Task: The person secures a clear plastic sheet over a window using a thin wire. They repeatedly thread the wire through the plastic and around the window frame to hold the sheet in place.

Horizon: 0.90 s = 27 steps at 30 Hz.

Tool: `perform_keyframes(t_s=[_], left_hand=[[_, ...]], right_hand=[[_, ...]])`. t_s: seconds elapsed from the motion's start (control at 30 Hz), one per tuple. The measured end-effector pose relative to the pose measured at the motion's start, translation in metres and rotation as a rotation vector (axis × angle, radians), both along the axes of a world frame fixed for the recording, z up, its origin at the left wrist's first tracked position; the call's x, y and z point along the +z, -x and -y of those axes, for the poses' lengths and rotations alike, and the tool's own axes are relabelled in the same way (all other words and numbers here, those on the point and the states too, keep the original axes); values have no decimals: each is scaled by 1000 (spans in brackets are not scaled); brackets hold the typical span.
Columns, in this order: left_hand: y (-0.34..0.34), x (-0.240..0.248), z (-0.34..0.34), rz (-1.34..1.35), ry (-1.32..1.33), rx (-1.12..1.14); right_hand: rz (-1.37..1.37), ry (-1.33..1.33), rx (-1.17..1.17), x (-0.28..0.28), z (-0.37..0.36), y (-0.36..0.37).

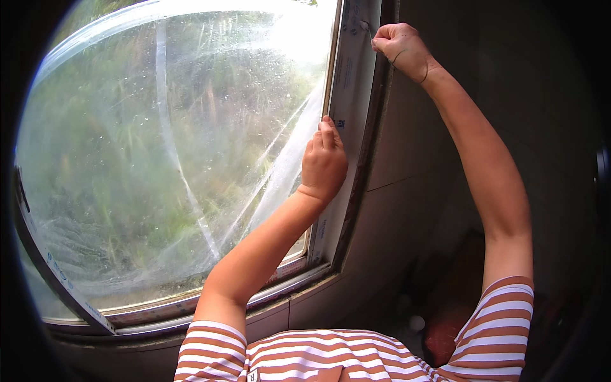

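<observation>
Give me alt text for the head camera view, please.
A bare left hand is at the inner edge of a window frame, while the right hand, higher up, pinches a thin object too small to identify. Blurred greenery shows through the spotted window; a striped shirt is below.

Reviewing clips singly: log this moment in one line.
left hand: fingertips at white window frame, left edge; right hand: pinching small, thin item, kind unclear; wrinkled translucent film: left of frame

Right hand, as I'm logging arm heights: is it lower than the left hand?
No, the right hand appears higher in the picture than the left hand.
</observation>
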<state>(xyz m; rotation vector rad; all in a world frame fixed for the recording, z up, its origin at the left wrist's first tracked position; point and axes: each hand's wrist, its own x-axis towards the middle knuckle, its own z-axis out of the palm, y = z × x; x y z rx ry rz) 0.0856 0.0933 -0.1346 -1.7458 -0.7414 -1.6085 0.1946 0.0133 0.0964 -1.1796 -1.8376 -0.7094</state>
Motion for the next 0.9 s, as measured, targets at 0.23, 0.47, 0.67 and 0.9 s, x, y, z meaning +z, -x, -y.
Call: perform_keyframes(t_s=[0.23, 0.47, 0.67, 0.9], left_hand=[[-4, -4, -7, -1, -54, -18], [-6, -6, -19, 28, -157, 92], [-8, -9, -15, 39, -122, 132], [-17, -9, -15, 74, -153, 111]], right_hand=[[0, -175, -271, -25, -8, 12], [-24, -239, -270, -46, -21, 12], [-58, -248, -240, -62, -25, 21], [-119, -224, -164, -87, -26, 25]])
